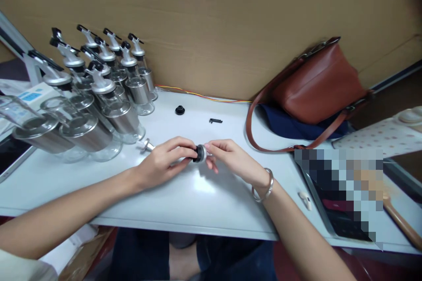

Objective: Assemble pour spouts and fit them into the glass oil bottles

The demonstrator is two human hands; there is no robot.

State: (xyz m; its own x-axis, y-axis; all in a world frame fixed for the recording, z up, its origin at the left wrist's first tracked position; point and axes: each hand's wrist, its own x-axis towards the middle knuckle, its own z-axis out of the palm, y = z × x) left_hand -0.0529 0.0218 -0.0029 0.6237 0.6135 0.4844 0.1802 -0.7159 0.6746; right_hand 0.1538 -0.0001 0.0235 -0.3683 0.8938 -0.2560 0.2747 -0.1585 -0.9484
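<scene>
Both hands meet over the middle of the white table [198, 202]. My left hand [165, 162] is closed around a silver pour spout [147, 145], whose tip sticks out to the left. My right hand [231, 158] pinches the spout's cap end [200, 153], where a black rubber ring sits on silver metal. A bracelet [263, 189] circles my right wrist. A loose black rubber ring [180, 110] and a small black clip [215, 120] lie on the table behind my hands.
Several glass-and-steel dispenser bottles [99, 96] with black-lever spouts crowd the left. A brown leather bag [316, 88] on dark blue cloth sits at the right back. A cardboard wall [214, 22] closes the rear. A small white piece [305, 199] lies right.
</scene>
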